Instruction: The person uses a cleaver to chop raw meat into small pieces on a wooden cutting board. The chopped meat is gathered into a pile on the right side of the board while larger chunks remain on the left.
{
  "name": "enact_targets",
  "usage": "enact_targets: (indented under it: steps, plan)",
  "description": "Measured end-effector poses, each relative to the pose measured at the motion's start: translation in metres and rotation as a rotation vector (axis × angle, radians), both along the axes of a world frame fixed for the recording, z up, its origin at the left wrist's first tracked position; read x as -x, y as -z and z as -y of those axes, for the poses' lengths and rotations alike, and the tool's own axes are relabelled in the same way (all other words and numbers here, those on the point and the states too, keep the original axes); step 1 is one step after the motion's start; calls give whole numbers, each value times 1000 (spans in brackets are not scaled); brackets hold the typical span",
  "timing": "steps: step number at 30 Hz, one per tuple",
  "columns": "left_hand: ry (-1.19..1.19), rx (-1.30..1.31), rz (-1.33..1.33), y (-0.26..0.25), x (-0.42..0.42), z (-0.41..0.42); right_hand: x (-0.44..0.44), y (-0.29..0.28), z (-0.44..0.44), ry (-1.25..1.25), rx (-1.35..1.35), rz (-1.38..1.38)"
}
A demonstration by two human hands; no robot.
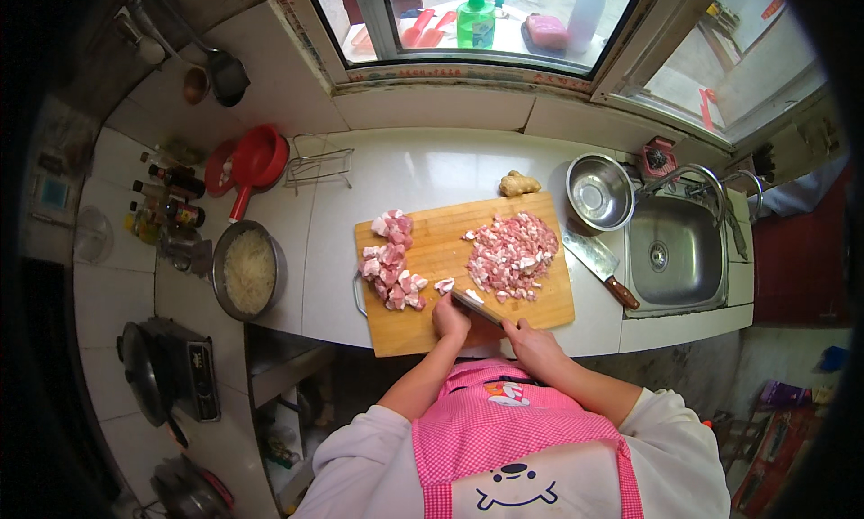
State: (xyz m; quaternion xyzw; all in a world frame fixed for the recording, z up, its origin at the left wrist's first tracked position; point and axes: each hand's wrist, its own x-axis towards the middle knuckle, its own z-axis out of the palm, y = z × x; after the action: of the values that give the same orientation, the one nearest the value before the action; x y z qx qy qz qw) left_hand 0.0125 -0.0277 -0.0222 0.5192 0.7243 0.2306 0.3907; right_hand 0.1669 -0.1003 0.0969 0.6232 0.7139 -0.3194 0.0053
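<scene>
My right hand grips a kitchen knife, its blade angled up and left over the front of the wooden cutting board. My left hand is curled at the board's front, right beside the blade's far end; what lies under its fingers is hidden. A small piece of fatty meat lies just beyond the left fingertips, and a pale sliver lies along the far side of the blade. Larger chunks of raw pink meat are heaped on the board's left. Finely diced meat covers its right part.
Right of the board are a cleaver, a steel bowl and a sink. Ginger root touches the back edge. Leftward stand a bowl of pale shreds, a red plastic ladle, a wire rack and several bottles.
</scene>
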Motion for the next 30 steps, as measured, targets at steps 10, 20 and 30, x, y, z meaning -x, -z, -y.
enact_targets:
  steps: [10,20,30]
  plan:
    - [64,-40,-166,0,-3,-8,-20,8,11,13,64,-7]
    - [95,-188,7,-26,38,-10,-22,2,2,145,-69,-153]
    - [511,-340,-444,-23,42,-66,-31,12,8,74,71,-140]
